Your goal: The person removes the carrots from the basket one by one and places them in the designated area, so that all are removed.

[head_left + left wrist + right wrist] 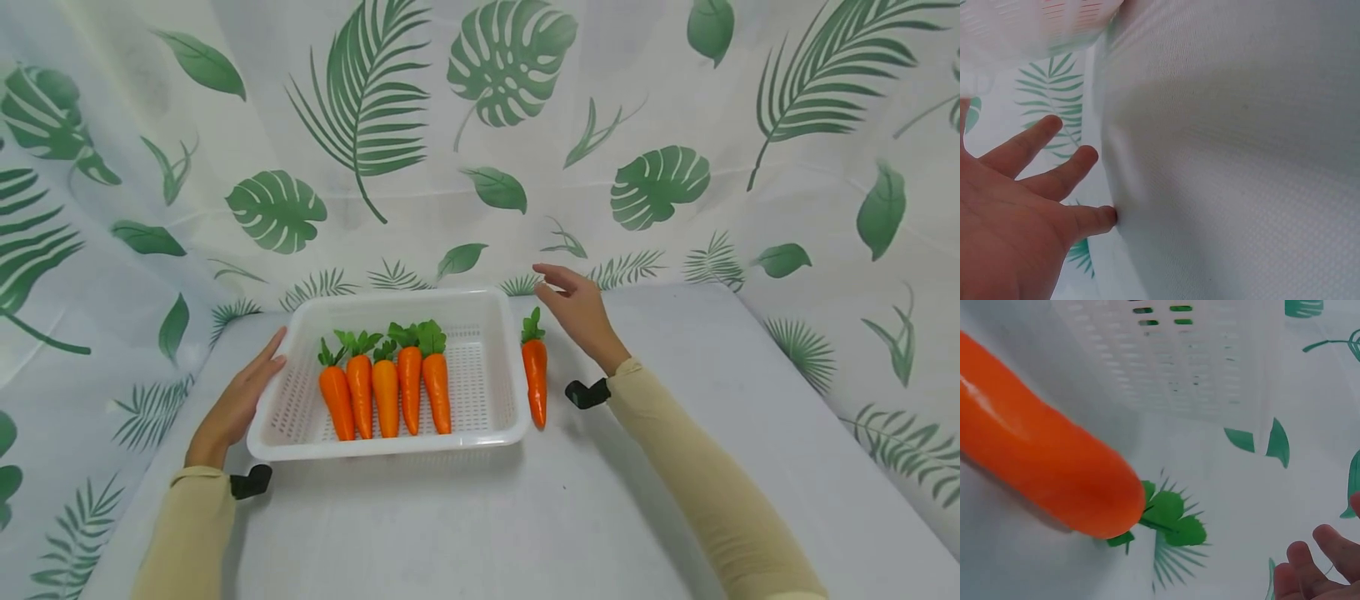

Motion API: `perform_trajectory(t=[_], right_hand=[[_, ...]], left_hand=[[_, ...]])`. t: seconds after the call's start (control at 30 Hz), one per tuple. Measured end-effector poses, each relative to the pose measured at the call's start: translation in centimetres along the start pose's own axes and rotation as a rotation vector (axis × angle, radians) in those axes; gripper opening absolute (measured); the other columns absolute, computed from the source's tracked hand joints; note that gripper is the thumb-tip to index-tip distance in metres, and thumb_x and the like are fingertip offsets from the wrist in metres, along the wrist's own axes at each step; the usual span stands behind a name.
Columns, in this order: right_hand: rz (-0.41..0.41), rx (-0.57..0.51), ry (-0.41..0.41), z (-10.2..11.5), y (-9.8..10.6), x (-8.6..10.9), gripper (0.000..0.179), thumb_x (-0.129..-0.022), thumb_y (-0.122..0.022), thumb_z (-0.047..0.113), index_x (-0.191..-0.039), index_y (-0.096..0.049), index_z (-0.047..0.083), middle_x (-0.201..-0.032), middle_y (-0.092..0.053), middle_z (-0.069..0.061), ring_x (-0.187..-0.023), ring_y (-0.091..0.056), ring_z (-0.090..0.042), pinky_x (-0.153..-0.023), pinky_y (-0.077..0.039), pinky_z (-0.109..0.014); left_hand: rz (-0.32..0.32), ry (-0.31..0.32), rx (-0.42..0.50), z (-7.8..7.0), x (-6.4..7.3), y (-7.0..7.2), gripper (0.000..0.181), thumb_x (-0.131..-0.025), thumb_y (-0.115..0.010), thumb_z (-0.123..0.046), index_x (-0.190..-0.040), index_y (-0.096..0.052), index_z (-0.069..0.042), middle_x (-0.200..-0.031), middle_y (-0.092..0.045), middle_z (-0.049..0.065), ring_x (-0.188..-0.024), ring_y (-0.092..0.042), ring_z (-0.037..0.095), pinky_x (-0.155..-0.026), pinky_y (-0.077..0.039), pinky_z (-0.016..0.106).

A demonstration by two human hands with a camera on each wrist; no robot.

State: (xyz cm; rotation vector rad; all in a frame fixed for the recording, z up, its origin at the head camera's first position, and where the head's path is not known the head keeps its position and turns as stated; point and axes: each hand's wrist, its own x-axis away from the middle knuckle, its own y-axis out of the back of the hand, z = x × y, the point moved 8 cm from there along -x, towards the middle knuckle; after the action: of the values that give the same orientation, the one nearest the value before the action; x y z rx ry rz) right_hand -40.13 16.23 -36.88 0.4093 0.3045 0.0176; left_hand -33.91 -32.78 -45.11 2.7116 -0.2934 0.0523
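Head | carrot [536,379]: glossy orng, grn top | R hand [583,315] wide | L hand [238,404] wide @ basket [390,447]

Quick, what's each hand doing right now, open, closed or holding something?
Left hand: open, at the left side of the white basket.
Right hand: open, holding nothing, near the carrot outside the basket.
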Motion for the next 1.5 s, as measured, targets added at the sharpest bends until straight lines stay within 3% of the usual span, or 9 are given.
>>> perform_trajectory(t=[0.6,0.8,1.03,1.27,1.5], right_hand=[[0.086,-0.098,0.026,2.8,-2.4,-1.8,0.055,-0.11,-0.06,0.027,-0.16,-0.05,0.006,-0.166,-0.046,-0.009,-0.153,-0.039,-0.034,-0.121,-0.036,-0.049],[0.131,-0.117,0.019,3.5,-3.9,-1.7,0.057,-0.11,-0.061,0.028,-0.162,-0.048,0.007,-0.168,-0.043,-0.009,-0.151,-0.042,-0.036,-0.118,-0.039,-0.054],[0.169,-0.13,0.016,4.1,-5.4,-1.6,0.056,-0.11,-0.061,0.03,-0.161,-0.05,0.01,-0.165,-0.047,-0.007,-0.146,-0.049,-0.031,-0.117,-0.041,-0.051],[0.19,-0.138,-0.006,4.6,-6.1,-1.7,0.055,-0.11,-0.061,0.028,-0.16,-0.051,0.009,-0.164,-0.048,-0.011,-0.145,-0.05,-0.032,-0.117,-0.041,-0.051],[0.209,-0.123,-0.024,5.1,-7.3,-1.9,0.056,-0.109,-0.063,0.029,-0.161,-0.051,0.011,-0.162,-0.049,-0.015,-0.141,-0.054,-0.034,-0.114,-0.044,-0.05]], left_hand=[[-0.008,0.0,0.017,0.0,-0.3,0.1,0.069,-0.116,-0.037,-0.05,-0.172,0.0,-0.035,-0.178,-0.012,0.012,-0.14,-0.043,0.043,-0.089,-0.052,0.02],[-0.003,0.003,0.042,0.5,-0.4,0.0,0.069,-0.116,-0.037,-0.051,-0.173,-0.001,-0.035,-0.178,-0.013,0.012,-0.14,-0.043,0.041,-0.09,-0.053,0.021],[-0.008,0.012,0.038,0.6,-0.4,-0.1,0.071,-0.115,-0.039,-0.054,-0.173,-0.002,-0.034,-0.178,-0.013,0.013,-0.14,-0.043,0.042,-0.091,-0.053,0.022],[-0.014,0.019,0.035,0.5,-0.3,0.0,0.071,-0.115,-0.039,-0.054,-0.173,-0.002,-0.037,-0.179,-0.012,0.011,-0.144,-0.04,0.043,-0.091,-0.051,0.02],[-0.008,0.0,0.03,0.5,-0.3,-0.1,0.072,-0.115,-0.038,-0.055,-0.173,-0.001,-0.032,-0.179,-0.011,0.01,-0.147,-0.038,0.044,-0.092,-0.05,0.019]])
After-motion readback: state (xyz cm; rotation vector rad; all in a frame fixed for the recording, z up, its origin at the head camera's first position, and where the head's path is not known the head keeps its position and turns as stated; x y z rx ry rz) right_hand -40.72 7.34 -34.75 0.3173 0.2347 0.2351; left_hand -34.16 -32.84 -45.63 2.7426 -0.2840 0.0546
